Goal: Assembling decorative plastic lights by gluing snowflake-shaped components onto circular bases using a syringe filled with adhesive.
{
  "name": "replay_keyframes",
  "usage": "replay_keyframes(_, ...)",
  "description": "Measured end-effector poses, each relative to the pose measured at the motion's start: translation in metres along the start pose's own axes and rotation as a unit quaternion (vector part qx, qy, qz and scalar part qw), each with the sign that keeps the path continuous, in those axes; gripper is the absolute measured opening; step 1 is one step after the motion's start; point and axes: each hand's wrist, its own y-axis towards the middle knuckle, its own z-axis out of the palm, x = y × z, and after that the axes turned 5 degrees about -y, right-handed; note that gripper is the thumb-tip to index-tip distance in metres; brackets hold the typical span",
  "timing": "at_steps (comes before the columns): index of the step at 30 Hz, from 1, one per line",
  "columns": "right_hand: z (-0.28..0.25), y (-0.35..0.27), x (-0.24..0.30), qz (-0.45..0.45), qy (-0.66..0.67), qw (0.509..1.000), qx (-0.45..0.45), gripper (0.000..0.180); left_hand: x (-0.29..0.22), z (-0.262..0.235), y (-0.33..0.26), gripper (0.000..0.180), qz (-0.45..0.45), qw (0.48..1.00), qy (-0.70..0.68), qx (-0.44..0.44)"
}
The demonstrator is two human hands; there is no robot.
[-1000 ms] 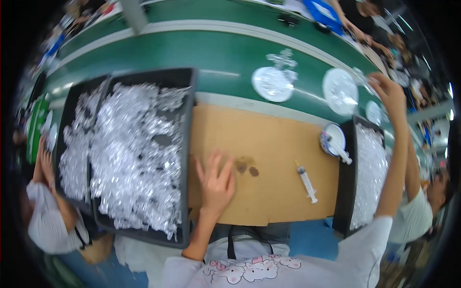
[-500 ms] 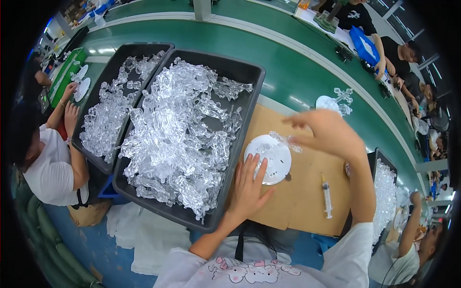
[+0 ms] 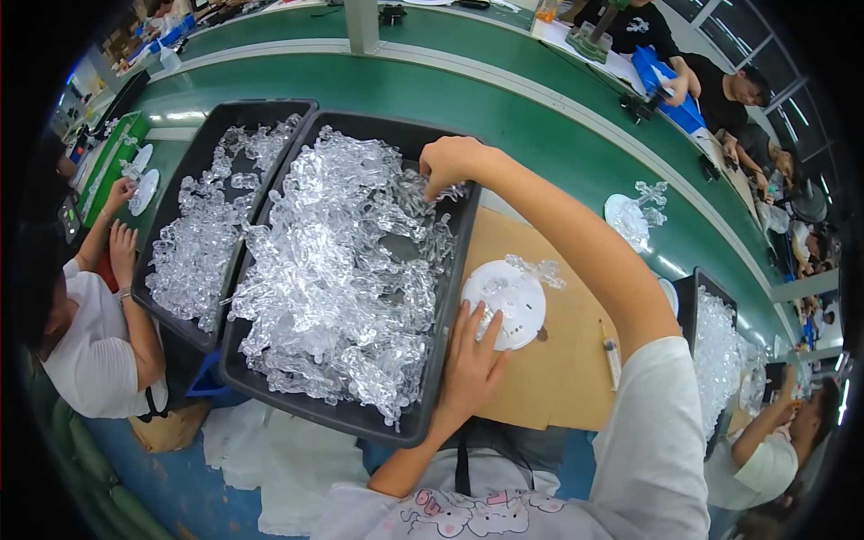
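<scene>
Green conveyor line behind, brown cardboard mat [image 3: 540, 378] on the table in front of me. Step as I read it: picking a clear plastic part to pair with the white disc [image 3: 506, 304]. My right hand [image 3: 450, 164] is over the far corner of the near tray [image 3: 430, 396], fingers pinched on a piece of the clear parts [image 3: 333, 270] pile; can't tell if it's lifted free. My left hand [image 3: 472, 360] lies flat and open, fingertips on the disc edge, gripping nothing. One clear piece [image 3: 538, 270] already sits at the disc rim. Next move needs one part teased out, the pile is tangled. Second tray [image 3: 193, 157] further left, syringe [image 3: 612, 353] right of the disc. Co-worker's hands [image 3: 117, 225] at far left, well apart
</scene>
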Motion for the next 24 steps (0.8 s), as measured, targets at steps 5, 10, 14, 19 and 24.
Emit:
replay_keyframes(5,-0.012,-0.047,-0.009,-0.001,0.113,0.971,-0.209,0.048,0.006,0.005,0.010,0.056,-0.009,1.000,-0.005,-0.007)
replay_keyframes(10,-0.026,-0.184,-0.021,-0.025,0.160,0.835,-0.527,0.027,0.014,0.000,0.014,0.047,-0.025,0.999,0.038,0.008)
replay_keyframes(14,0.050,-0.285,-0.008,0.182,0.426,0.731,-0.502,0.021,0.020,0.006,0.010,0.042,-0.017,0.999,0.044,0.006)
replay_keyframes(19,0.148,-0.300,0.011,0.339,0.537,0.685,-0.357,0.019,0.005,0.016,0.002,0.047,0.006,0.997,0.070,0.039)
replay_keyframes(24,0.164,-0.270,0.018,0.290,0.588,0.672,-0.345,0.024,0.000,0.015,0.000,0.047,0.002,0.995,0.096,0.033)
